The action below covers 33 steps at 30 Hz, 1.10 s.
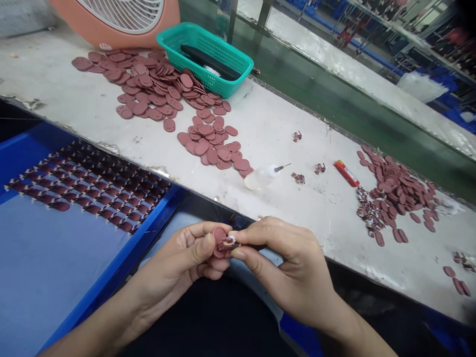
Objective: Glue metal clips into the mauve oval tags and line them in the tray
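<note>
At left, a blue tray [128, 258] holds rows of maroon oval pieces [89, 191]. At the near bench edge, the left hand [178, 263] pinches a maroon oval piece [219, 234] firmly between thumb and fingers. The right hand [293, 267], its fingertips closed, pinches a small patterned scrap [227, 243] against that oval. Farther right on the white workbench [297, 208] lie a plastic squeeze bottle [258, 177], a red lighter [346, 173] and a heap of maroon ovals [394, 188].

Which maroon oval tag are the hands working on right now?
The maroon oval tag held in the left hand, with a small shiny piece pinched against it by the right hand. The others lie on the bench or the blue tray.
</note>
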{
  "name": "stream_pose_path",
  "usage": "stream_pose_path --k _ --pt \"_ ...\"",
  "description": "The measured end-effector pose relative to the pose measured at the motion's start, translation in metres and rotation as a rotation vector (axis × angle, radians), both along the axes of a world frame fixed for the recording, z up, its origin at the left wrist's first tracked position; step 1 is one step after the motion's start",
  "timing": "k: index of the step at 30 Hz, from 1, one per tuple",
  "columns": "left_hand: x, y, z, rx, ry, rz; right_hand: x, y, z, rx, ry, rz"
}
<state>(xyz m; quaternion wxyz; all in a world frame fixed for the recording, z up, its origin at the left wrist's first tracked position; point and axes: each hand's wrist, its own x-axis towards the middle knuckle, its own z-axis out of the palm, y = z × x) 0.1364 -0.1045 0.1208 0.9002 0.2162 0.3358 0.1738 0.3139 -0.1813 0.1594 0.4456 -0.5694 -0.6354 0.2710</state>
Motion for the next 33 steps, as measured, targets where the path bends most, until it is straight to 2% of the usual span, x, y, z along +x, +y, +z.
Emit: stream_pose_path --k 7,14,18,27,33 --pt "-0.003 -0.002 -0.004 -0.015 -0.033 0.023 -0.002 0.001 0.004 0.033 -0.046 0.035" --pt "-0.005 -0.007 0.005 0.066 -0.052 0.045 -0.005 -0.003 0.013 0.063 -0.013 0.108" --pt "-0.007 -0.009 0.007 0.054 -0.081 0.029 -0.009 -0.007 0.017 0.055 0.007 0.106" --pt "-0.008 -0.006 0.001 0.066 -0.081 0.039 -0.007 -0.001 0.009 0.04 -0.016 0.118" --pt "-0.009 -0.003 -0.006 -0.004 -0.077 0.019 -0.005 0.0 0.006 0.021 -0.053 0.124"
